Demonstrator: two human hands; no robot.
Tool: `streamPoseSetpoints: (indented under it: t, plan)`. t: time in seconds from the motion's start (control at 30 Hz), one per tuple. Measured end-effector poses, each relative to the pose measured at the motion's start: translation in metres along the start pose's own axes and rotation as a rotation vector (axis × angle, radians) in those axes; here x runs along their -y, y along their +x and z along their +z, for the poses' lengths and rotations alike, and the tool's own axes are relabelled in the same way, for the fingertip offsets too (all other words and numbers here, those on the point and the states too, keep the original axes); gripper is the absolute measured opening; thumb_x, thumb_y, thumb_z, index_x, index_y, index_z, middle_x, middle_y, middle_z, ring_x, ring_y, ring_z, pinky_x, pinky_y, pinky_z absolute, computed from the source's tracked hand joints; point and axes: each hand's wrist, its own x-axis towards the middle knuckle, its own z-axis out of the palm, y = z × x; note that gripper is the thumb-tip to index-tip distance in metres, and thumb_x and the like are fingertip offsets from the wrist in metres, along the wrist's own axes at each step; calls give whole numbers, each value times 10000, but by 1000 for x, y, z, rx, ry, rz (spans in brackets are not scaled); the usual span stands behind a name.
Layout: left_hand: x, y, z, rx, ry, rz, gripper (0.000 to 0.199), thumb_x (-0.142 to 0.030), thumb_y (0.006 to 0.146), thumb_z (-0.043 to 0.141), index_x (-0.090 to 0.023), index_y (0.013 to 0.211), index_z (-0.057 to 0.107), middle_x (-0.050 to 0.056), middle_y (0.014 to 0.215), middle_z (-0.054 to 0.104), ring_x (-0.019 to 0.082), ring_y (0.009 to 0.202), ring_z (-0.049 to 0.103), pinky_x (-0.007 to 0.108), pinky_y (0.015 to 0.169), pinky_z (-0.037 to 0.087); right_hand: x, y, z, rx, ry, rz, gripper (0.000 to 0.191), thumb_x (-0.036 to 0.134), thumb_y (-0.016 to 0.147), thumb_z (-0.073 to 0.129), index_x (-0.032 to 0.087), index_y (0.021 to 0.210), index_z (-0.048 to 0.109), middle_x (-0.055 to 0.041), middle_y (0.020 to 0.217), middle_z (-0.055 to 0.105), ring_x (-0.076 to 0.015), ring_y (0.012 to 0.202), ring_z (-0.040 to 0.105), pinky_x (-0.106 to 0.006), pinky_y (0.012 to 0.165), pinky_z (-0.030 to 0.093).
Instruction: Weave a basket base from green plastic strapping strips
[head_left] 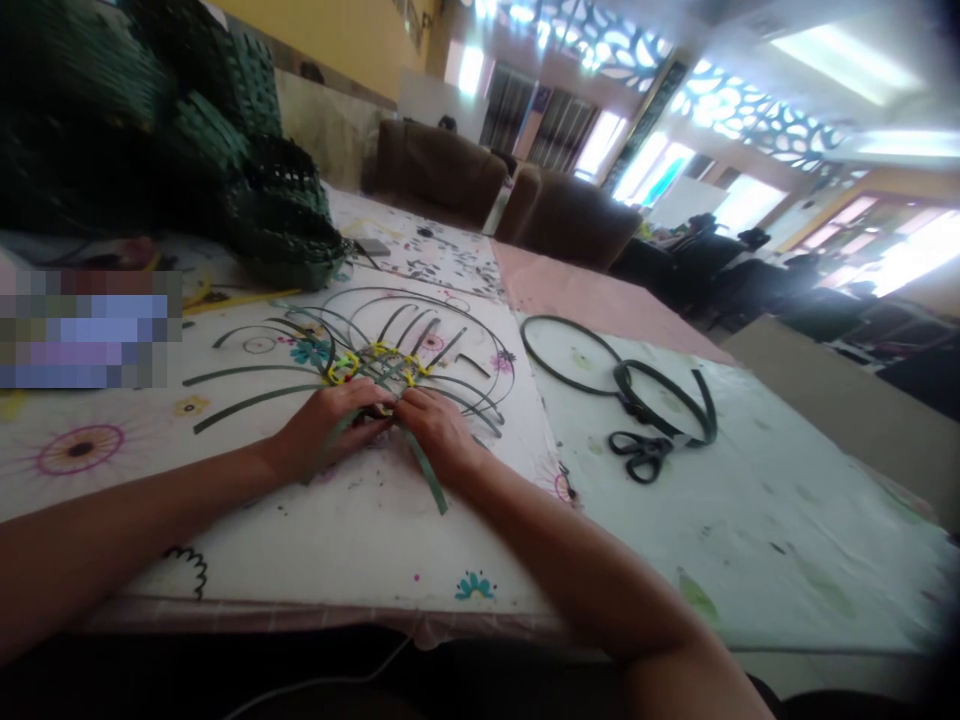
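Weaving barely begun: our left hand and right hand pinch green strips closed at the yellow-clipped centre; long ends lie unwoven on the tabletop.

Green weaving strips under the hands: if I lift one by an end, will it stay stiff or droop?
The green strips likely flex springily: loose ones arc across the table. Probably light and thin, so easily pushed. Those by the left hand and right hand look interlaced, so would drag neighbours.
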Motion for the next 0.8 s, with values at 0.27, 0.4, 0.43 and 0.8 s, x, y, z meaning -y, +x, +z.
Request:
streamPoseSetpoints:
  t: [0.27, 0.4, 0.43, 0.8]
  plan:
    - [1, 4, -3, -89, -52, -3, 213, -308, 978, 642, -187, 804, 661, 9, 761, 633, 146, 723, 613, 244, 703, 511, -8, 2, 12, -131, 45, 57, 259, 215, 1062, 481, 188, 852, 631, -32, 845, 600, -159, 796, 523, -277, 759, 386]
    - [0, 4, -2, -70, -95, -125, 169, -304, 977, 648, -185, 859, 669, -8, 775, 643, 116, 638, 601, 222, 631, 492, -13, 2, 18, -195, 72, 17, 242, 203, 1053, 495, 189, 841, 610, -24, 828, 580, -149, 760, 499, -270, 712, 369]
    - [0, 4, -2, -47, -122, -167, 155, -306, 983, 638, -187, 891, 673, -17, 760, 642, 106, 591, 594, 215, 595, 485, -14, 2, 19, -205, 69, 14, 244, 196, 1051, 492, 190, 834, 603, -22, 820, 575, -147, 748, 489, -271, 701, 363]
    - [7, 4, -8, 22, 69, 106, 130, -238, 990, 592, -179, 919, 684, 39, 887, 708, 160, 817, 678, 242, 762, 532, -11, 0, 19, -198, 66, 43, 210, 166, 1023, 513, 188, 844, 620, -25, 827, 588, -152, 749, 494, -269, 694, 365]
